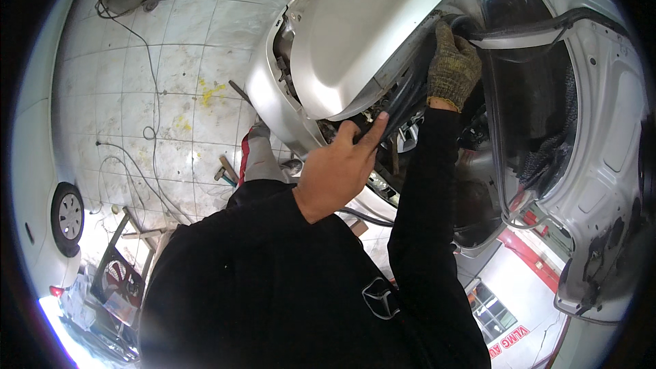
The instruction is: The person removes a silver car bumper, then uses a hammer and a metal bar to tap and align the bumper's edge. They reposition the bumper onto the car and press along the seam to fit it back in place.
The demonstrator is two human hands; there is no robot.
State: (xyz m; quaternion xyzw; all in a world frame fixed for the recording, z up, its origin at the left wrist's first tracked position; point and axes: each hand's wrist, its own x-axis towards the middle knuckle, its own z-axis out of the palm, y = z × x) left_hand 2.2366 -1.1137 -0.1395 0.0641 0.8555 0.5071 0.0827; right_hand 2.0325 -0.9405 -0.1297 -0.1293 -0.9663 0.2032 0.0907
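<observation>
My left hand point(339, 167) is bare and closes on the lower end of a long black trim strip point(408, 92), its index finger laid along the strip. Higher up, my right hand point(454, 68) wears a grey-and-yellow knitted glove. Its fingers are bent over the strip's upper end, beside a thick black rubber seal point(526, 29); the fingertips are partly hidden. The strip runs along the edge of a silver car body panel point(355, 34). Beneath my hands is an opening in the car with dark parts and metal pieces.
A white inner panel point(615, 137) rises at the right, next to dark glass point(536, 102). Cables point(156, 89) trail over the tiled floor point(184, 34). At the left are another white car point(34, 143) and a fan point(119, 279). A hammer-like tool point(227, 172) lies near my leg.
</observation>
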